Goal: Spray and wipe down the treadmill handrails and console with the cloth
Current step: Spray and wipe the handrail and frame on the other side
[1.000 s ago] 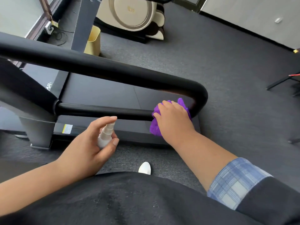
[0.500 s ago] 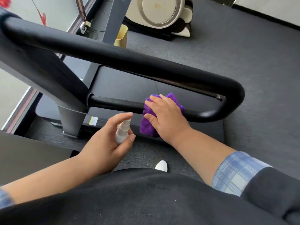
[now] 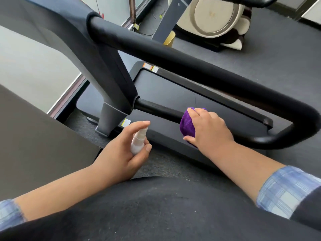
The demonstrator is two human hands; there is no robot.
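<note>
purple cloth (image 3: 187,126) bunched under right hand (image 3: 209,129) fingers on handrail (image 3: 156,109).

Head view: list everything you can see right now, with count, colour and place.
Treadmill handrail: one, black, a loop from upper left to right; its thinner lower bar runs back to the upright.
Treadmill upright: one, dark grey, left of centre.
Treadmill deck: one, black, below the handrail.
Cloth: one, purple, on the lower bar.
Spray bottle: one, white, centre.
Exercise machine: one, cream, top right.
Bin: one, yellow, behind the handrail.
Floor: dark grey carpet.
Left hand: grips the spray bottle, forefinger on its top.
Right hand: presses the cloth onto the lower bar.
Sleeves: blue plaid, at both forearms.
</note>
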